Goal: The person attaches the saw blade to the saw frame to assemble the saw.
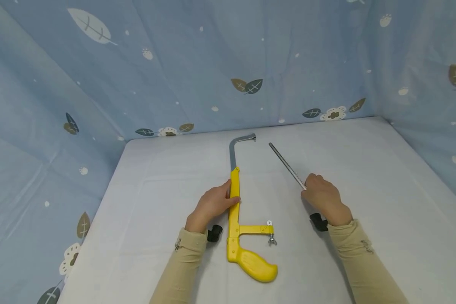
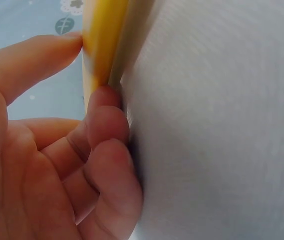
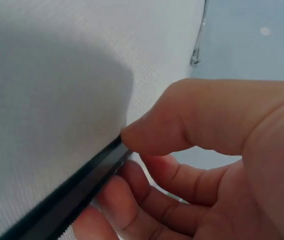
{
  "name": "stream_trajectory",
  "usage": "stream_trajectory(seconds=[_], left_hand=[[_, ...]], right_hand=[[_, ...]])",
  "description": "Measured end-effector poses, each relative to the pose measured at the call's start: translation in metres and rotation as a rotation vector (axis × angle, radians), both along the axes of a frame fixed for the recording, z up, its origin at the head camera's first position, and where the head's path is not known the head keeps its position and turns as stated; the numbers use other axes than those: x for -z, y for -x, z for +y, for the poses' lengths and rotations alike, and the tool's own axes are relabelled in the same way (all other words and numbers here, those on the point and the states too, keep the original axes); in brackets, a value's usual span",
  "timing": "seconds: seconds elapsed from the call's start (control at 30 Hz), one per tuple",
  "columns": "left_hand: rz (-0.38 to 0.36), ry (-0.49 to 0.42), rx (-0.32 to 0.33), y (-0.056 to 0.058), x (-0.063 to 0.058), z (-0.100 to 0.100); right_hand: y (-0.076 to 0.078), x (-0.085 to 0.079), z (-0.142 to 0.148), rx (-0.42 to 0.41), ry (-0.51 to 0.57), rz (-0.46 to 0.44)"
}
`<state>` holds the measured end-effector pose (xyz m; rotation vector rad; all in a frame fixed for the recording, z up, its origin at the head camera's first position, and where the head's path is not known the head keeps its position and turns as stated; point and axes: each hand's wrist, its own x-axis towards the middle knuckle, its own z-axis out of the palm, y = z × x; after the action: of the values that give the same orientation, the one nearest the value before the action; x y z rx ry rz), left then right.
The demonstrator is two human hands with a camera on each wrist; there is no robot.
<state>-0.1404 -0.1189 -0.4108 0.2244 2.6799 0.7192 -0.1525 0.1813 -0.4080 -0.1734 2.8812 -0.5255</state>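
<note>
A hacksaw frame (image 1: 233, 217) with a yellow handle and a grey bent front end lies on the white table, handle toward me. My left hand (image 1: 213, 203) grips its yellow bar at mid-length. In the left wrist view the thumb presses one side of the yellow bar (image 2: 104, 40), and curled fingers meet the other side. To the right, my right hand (image 1: 323, 196) pinches the near end of a thin hacksaw blade (image 1: 286, 164), which slants away to the upper left. Fine teeth show along the blade's edge (image 3: 77, 187) in the right wrist view.
A wing nut (image 1: 272, 240) hangs from the frame's short yellow arm. White cloth covers the table (image 1: 156, 211). Blue leaf-patterned curtain (image 1: 197, 76) borders the table at the back and both sides. Black wrist mounts (image 1: 214, 233) sit under the wrists.
</note>
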Motion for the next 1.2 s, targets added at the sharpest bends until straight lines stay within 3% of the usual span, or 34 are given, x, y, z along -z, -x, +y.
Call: stream_trajectory(seconds=[0.53, 0.8, 1.2], left_hand=[[0.006, -0.020, -0.008, 0.000, 0.002, 0.000], [0.008, -0.029, -0.008, 0.000, 0.002, 0.000], [0.001, -0.028, -0.015, 0.000, 0.003, 0.000]], right_hand=[[0.003, -0.008, 0.005, -0.001, 0.032, -0.121], [0.004, -0.012, 0.012, 0.000, 0.082, -0.112], [0.006, -0.014, 0.008, 0.038, 0.360, -0.133]])
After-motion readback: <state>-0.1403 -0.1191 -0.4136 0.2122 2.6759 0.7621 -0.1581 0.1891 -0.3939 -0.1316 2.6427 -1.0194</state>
